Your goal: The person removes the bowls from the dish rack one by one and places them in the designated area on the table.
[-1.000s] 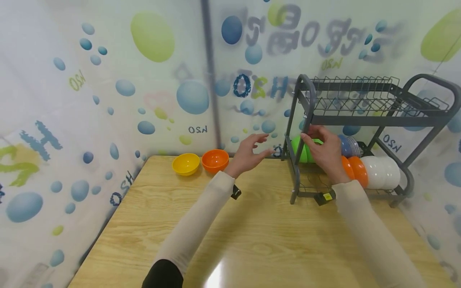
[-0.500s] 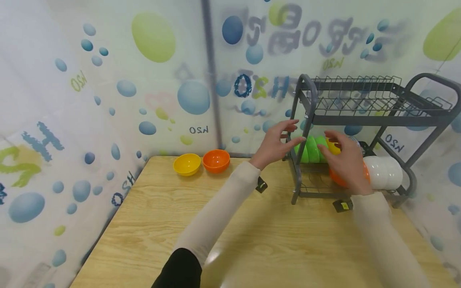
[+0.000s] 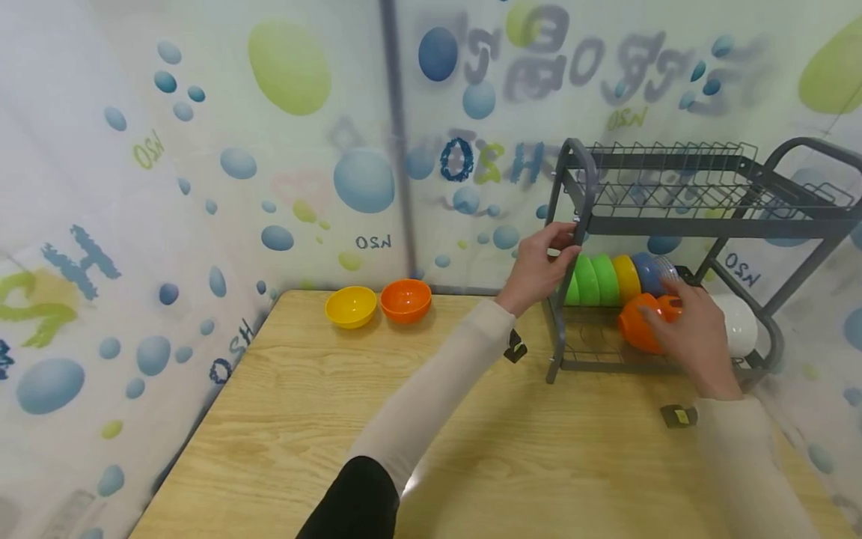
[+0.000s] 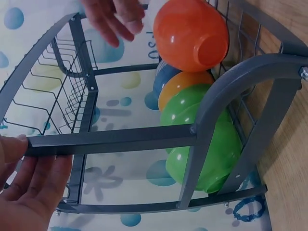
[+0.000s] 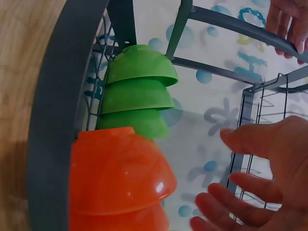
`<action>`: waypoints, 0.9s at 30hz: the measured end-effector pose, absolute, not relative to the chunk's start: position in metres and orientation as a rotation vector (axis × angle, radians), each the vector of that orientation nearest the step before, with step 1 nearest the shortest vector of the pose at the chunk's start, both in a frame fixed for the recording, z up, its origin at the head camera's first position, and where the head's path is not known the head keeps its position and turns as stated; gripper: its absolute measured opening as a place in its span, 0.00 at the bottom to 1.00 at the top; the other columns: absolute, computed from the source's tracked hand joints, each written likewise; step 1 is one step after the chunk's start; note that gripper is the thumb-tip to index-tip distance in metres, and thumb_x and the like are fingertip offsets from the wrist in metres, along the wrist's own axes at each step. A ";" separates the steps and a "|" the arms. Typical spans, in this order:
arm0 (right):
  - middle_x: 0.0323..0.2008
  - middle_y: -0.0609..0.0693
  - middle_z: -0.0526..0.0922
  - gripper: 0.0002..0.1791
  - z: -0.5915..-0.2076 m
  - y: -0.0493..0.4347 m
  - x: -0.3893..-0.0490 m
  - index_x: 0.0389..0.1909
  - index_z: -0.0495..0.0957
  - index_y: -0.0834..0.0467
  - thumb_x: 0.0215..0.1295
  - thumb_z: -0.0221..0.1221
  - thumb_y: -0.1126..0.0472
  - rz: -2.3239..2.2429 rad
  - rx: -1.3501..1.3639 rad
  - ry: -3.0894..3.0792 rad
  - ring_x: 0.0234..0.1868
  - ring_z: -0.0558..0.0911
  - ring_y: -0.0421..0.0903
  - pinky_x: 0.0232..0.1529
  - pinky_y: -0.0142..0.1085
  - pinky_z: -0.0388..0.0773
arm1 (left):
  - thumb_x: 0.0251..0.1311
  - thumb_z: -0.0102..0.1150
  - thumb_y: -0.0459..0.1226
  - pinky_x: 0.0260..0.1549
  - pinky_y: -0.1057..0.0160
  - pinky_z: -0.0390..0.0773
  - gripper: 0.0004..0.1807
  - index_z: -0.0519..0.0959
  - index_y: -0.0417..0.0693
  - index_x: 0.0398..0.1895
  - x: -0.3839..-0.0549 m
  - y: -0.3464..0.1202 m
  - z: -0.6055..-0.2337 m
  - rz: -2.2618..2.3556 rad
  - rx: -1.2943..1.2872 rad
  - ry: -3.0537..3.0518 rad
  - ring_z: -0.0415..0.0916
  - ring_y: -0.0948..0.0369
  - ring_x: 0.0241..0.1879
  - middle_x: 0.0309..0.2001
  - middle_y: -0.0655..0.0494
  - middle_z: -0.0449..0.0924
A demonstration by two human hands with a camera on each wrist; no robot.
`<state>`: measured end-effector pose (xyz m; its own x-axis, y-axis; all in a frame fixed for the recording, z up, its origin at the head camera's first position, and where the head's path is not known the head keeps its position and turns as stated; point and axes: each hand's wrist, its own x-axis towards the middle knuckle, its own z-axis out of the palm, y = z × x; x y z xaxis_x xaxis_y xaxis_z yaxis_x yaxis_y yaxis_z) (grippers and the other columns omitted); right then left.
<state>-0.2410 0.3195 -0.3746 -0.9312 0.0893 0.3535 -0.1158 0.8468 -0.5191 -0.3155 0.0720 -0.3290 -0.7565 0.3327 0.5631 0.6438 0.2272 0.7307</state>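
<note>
My left hand [image 3: 536, 271] grips the near left post of the grey two-tier dish rack [image 3: 700, 226]; in the left wrist view its thumb and fingers lie on either side of the metal bar. My right hand [image 3: 700, 337] hovers in front of the lower tier with fingers apart and nothing between them, close to the orange bowls [image 3: 640, 323]. Behind these, a row of bowls stands on edge: green bowls [image 3: 599, 281], a yellow bowl [image 3: 627, 279] and a blue bowl [image 3: 649, 274]. White bowls [image 3: 739, 325] to the right are partly hidden by my right hand.
A yellow bowl [image 3: 351, 307] and an orange bowl [image 3: 406, 301] stand upright at the back of the wooden table [image 3: 283, 419]. Patterned curtains [image 3: 202, 135] enclose the back and sides. A wire basket [image 3: 673, 187] forms the rack's upper tier.
My left hand has moved right from above the table and taken hold of the rack's post. My right hand has moved from the green bowls rightward and nearer, past the orange bowls.
</note>
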 end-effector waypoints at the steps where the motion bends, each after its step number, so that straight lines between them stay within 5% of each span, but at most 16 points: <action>1: 0.59 0.74 0.72 0.33 -0.376 0.322 -0.240 0.69 0.67 0.72 0.73 0.58 0.53 0.788 -0.008 -2.675 0.56 0.73 0.70 0.57 0.66 0.73 | 0.74 0.57 0.33 0.43 0.79 0.80 0.19 0.74 0.41 0.66 -0.315 0.073 -0.330 -1.549 -0.911 -2.211 0.83 0.58 0.48 0.48 0.45 0.84; 18: 0.58 0.78 0.75 0.33 -0.391 0.337 -0.243 0.62 0.71 0.78 0.77 0.52 0.49 0.830 -0.224 -2.887 0.51 0.77 0.71 0.53 0.62 0.76 | 0.75 0.55 0.33 0.42 0.79 0.80 0.17 0.74 0.39 0.63 -0.316 0.077 -0.334 -1.553 -0.937 -2.191 0.82 0.58 0.43 0.46 0.44 0.84; 27: 0.57 0.76 0.78 0.37 -0.399 0.350 -0.248 0.62 0.74 0.75 0.76 0.53 0.42 0.944 -0.261 -2.905 0.50 0.76 0.68 0.40 0.44 0.73 | 0.75 0.55 0.34 0.42 0.79 0.80 0.16 0.75 0.42 0.62 -0.315 0.076 -0.334 -1.556 -0.898 -2.207 0.81 0.62 0.43 0.46 0.46 0.84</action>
